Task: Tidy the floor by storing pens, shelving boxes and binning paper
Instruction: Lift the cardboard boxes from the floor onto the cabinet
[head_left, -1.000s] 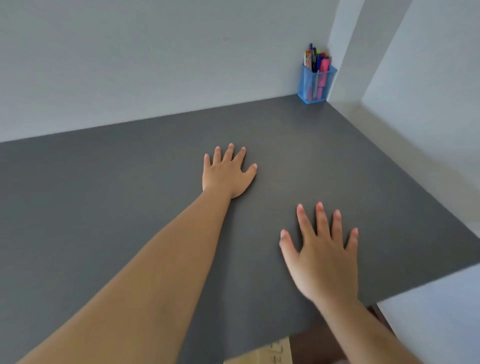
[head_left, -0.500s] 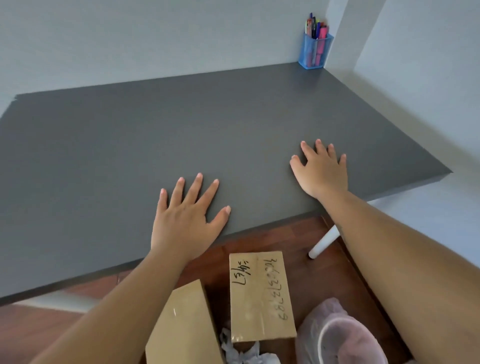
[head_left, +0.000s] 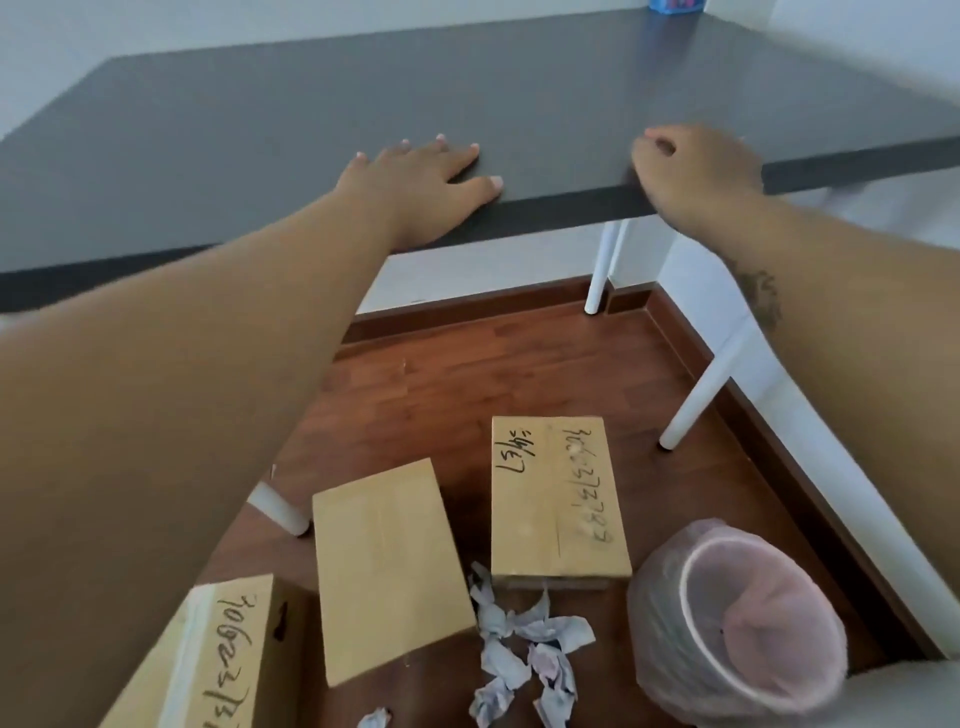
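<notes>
3 boxes (head_left: 389, 571) (head_left: 558, 499) (head_left: 228, 654), 1 bin (head_left: 657, 629)

Soft, even daylight – motion blur throughout, wide-angle stretch at edges, faint sheen on desk (head_left: 311, 119)

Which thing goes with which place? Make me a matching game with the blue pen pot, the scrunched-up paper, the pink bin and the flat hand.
Things
1. blue plastic pen pot
2. scrunched-up pale paper scraps
3. round bin with pink liner
4. flat left hand

Places
A. wooden floor, nearest the right wall
B. far back edge of the dark grey tabletop
C. tabletop's near edge
D. floor, between bin and brown cardboard boxes

Pairs: 1-B, 2-D, 3-A, 4-C
</notes>
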